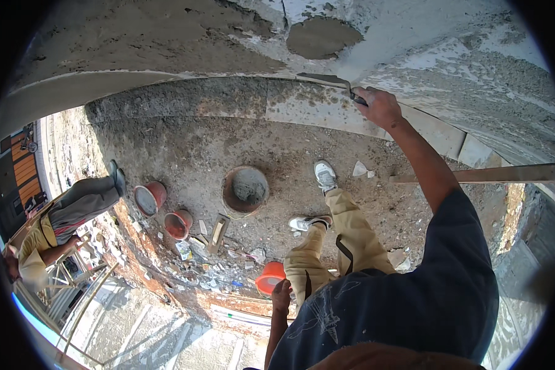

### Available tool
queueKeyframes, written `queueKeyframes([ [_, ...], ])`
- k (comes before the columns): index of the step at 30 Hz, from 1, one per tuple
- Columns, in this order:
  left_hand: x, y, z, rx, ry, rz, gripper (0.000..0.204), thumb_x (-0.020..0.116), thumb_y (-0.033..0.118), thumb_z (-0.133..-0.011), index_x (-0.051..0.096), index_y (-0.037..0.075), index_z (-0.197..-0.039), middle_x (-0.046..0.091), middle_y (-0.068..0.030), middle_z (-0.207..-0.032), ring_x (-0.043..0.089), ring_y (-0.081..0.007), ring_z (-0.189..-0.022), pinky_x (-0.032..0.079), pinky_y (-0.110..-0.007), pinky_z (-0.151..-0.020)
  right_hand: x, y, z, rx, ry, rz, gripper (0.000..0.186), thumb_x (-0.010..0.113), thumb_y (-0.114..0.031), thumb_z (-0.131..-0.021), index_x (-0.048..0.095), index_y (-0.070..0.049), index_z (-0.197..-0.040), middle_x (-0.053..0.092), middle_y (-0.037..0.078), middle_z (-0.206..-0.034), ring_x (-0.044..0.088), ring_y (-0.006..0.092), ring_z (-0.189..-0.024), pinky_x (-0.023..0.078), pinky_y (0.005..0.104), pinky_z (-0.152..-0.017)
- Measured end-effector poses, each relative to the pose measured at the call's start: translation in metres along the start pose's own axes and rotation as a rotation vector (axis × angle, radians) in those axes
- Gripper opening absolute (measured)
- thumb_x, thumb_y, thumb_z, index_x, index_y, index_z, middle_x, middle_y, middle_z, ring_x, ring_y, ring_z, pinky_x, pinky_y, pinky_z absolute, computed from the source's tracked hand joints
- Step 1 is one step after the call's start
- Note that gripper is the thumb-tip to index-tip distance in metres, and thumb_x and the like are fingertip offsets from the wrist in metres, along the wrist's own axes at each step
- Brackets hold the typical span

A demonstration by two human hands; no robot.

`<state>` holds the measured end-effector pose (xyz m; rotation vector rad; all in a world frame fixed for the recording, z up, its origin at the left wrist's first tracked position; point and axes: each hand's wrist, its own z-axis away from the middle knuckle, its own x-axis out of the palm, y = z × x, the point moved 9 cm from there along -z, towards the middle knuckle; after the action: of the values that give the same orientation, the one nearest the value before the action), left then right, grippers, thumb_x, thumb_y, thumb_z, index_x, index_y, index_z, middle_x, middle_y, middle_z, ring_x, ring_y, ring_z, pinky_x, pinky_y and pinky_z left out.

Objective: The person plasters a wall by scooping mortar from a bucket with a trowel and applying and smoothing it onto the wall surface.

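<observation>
At far left a co-worker (83, 213) stands near a red bucket (160, 191) and a smaller red pail (177, 226); stepping back that way, you could trip on these, on the rubble (213, 271), or on the wide tub (229, 188) of grey mortar. Your left hand (282, 296) hangs, fingers curled, at an orange bucket (271, 270); whether it grips it, I cannot tell. The dark mortar patch (324, 38) on the wall (425, 43) might slump if too wet. Your trowel (320, 79) lies along the wall's foot, its handle wrapped by your closed right hand (379, 106); a steep blade could gouge. Rightmost, a wooden bar (505, 174) crosses behind your forearm and could catch your elbow.
</observation>
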<state>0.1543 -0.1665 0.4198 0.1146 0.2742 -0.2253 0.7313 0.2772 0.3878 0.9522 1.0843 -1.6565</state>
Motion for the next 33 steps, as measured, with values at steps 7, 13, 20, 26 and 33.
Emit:
queueKeyframes([
  [7, -0.001, 0.056, -0.001, 0.152, 0.013, 0.027, 0.055, 0.061, 0.039, -0.102, 0.061, -0.005, -0.134, 0.068, -0.0138, -0.119, 0.065, -0.0223, -0.106, 0.054, -0.037, -0.088, -0.042, 0.032, -0.014, -0.043, 0.248, -0.086, 0.040, 0.071, -0.036, -0.091, 0.066, -0.024, -0.129, 0.074, 0.013, -0.095, 0.071, 0.0361, -0.091, 0.057, 0.0481, -0.083],
  [13, -0.003, 0.074, -0.011, 0.126, -0.033, 0.016, 0.072, 0.065, 0.057, -0.095, 0.054, 0.007, -0.145, 0.065, -0.0125, -0.134, 0.062, -0.0279, -0.122, 0.048, -0.050, -0.093, -0.092, 0.066, 0.067, 0.105, 0.172, -0.196, 0.041, 0.077, -0.032, -0.088, 0.069, -0.013, -0.124, 0.075, 0.016, -0.099, 0.072, 0.0365, -0.092, 0.057, 0.0446, -0.081],
  [20, 0.010, 0.054, -0.018, 0.121, -0.002, 0.020, 0.057, 0.063, 0.040, -0.102, 0.060, -0.007, -0.135, 0.070, -0.0116, -0.112, 0.066, -0.0211, -0.098, 0.052, -0.034, -0.084, -0.086, 0.056, 0.054, -0.115, 0.104, -0.530, 0.043, 0.075, -0.030, -0.091, 0.068, -0.007, -0.126, 0.074, 0.015, -0.100, 0.072, 0.0263, -0.087, 0.056, 0.0379, -0.083],
  [26, 0.010, 0.046, -0.008, 0.109, 0.007, 0.053, 0.055, 0.064, 0.039, -0.101, 0.060, -0.004, -0.136, 0.069, -0.0104, -0.109, 0.066, -0.0208, -0.096, 0.050, -0.033, -0.078, -0.041, 0.075, 0.078, 0.165, 0.052, -0.493, 0.048, 0.077, -0.031, -0.090, 0.067, -0.004, -0.128, 0.075, 0.017, -0.098, 0.072, 0.0263, -0.083, 0.056, 0.0366, -0.082],
  [33, 0.014, 0.060, -0.009, 0.171, 0.027, 0.100, 0.052, 0.066, 0.042, -0.099, 0.065, -0.003, -0.124, 0.067, -0.0062, -0.097, 0.062, -0.0155, -0.086, 0.048, -0.030, -0.070, -0.008, 0.007, 0.061, 0.106, 0.096, -0.656, 0.052, 0.076, -0.037, -0.090, 0.066, -0.002, -0.127, 0.074, 0.021, -0.099, 0.072, 0.0321, -0.088, 0.056, 0.0383, -0.082],
])
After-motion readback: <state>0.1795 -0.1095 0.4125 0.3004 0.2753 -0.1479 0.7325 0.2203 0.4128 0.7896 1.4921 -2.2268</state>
